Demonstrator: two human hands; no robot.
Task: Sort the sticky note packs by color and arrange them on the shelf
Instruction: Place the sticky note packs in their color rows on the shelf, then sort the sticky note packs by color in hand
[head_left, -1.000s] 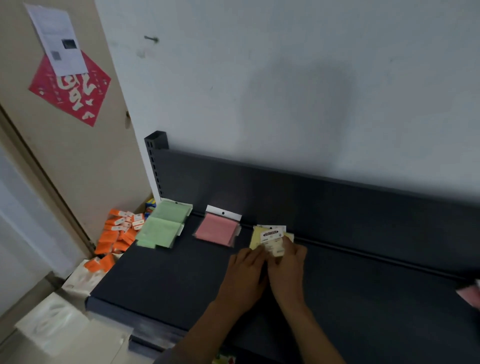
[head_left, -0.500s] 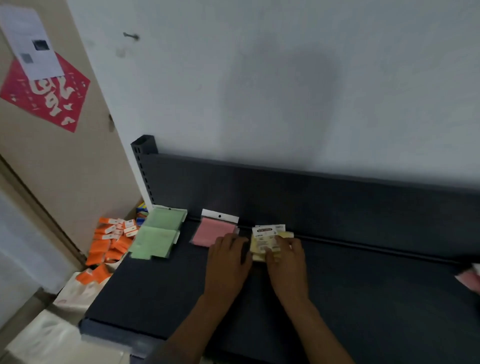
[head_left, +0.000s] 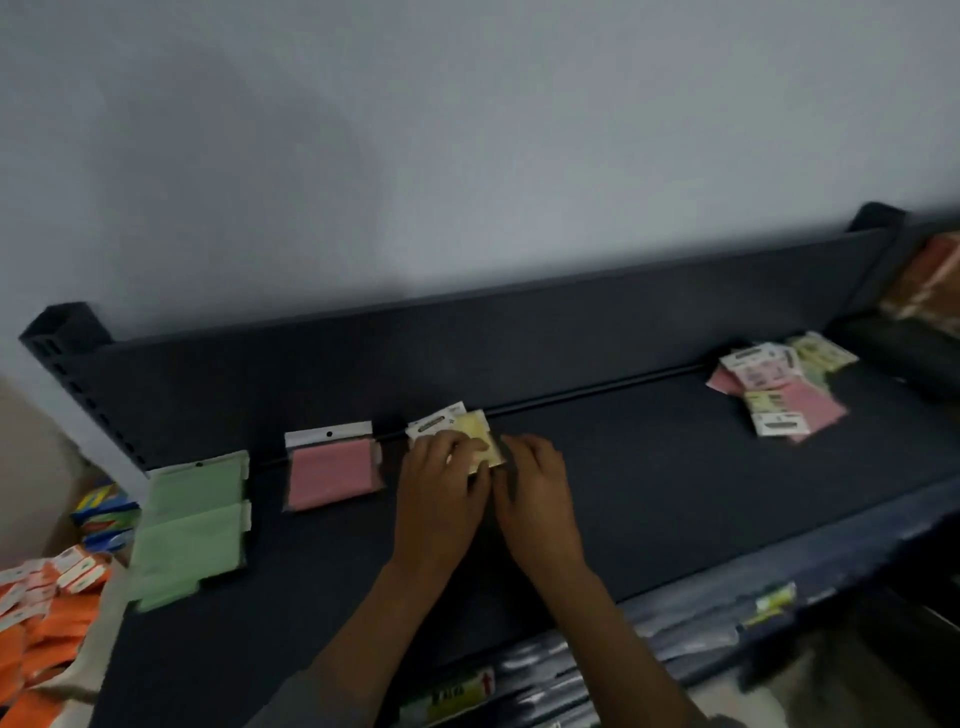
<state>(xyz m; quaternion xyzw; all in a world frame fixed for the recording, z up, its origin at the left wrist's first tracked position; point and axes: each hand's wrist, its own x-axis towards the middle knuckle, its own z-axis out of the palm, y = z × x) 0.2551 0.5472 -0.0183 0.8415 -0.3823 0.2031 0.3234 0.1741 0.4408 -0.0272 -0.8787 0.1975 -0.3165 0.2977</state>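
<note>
1. Both hands rest on the dark grey metal shelf (head_left: 649, 467).
2. The left hand (head_left: 441, 483) lies on the pale yellow sticky note packs (head_left: 475, 431), fingers curled over them.
3. The right hand (head_left: 535, 483) sits just beside them, fingers loosely bent, holding nothing.
4. Left of these lie a pink pack (head_left: 332, 470), then green packs (head_left: 189, 525).
5. A mixed pile of packs (head_left: 779, 387) lies far right.

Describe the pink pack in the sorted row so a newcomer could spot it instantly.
Start at the dark shelf and follow its back edge from the left post. The pink pack lies second, between the green packs and the yellow packs under the hands. It alone is pink with a white header strip.
</note>
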